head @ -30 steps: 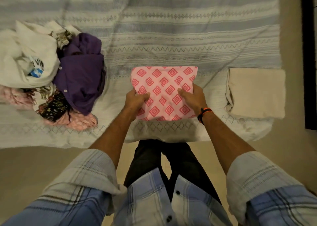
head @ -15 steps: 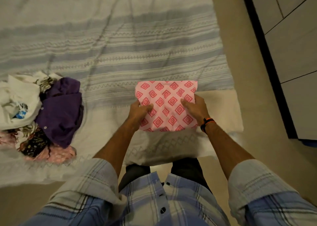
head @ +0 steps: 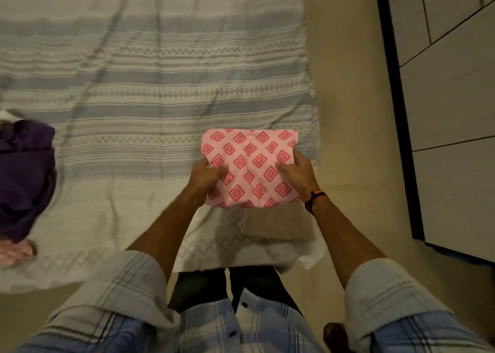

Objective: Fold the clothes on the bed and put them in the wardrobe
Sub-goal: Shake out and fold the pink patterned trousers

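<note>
A folded pink cloth with red diamond print (head: 250,165) is held above the right end of the bed (head: 150,90). My left hand (head: 206,174) grips its left edge, thumb on top. At the cloth's right edge my right hand (head: 296,171) grips it the same way; an orange and black band sits on that wrist. Under the pink cloth lies a folded beige garment (head: 276,225), mostly hidden. A purple garment (head: 24,176) and a bit of pink cloth (head: 13,253) lie at the left edge of the view. The wardrobe (head: 452,106) stands at the right.
The bed carries a striped grey and white cover. A strip of beige floor (head: 348,84) runs between the bed's right edge and the wardrobe's closed pale doors with a dark frame. My legs stand at the bed's near edge.
I have carried the pink cloth to the right, over the folded beige garment near the bed's right end. The view has swung right, so the clothes pile is mostly out of view and the wardrobe shows.
</note>
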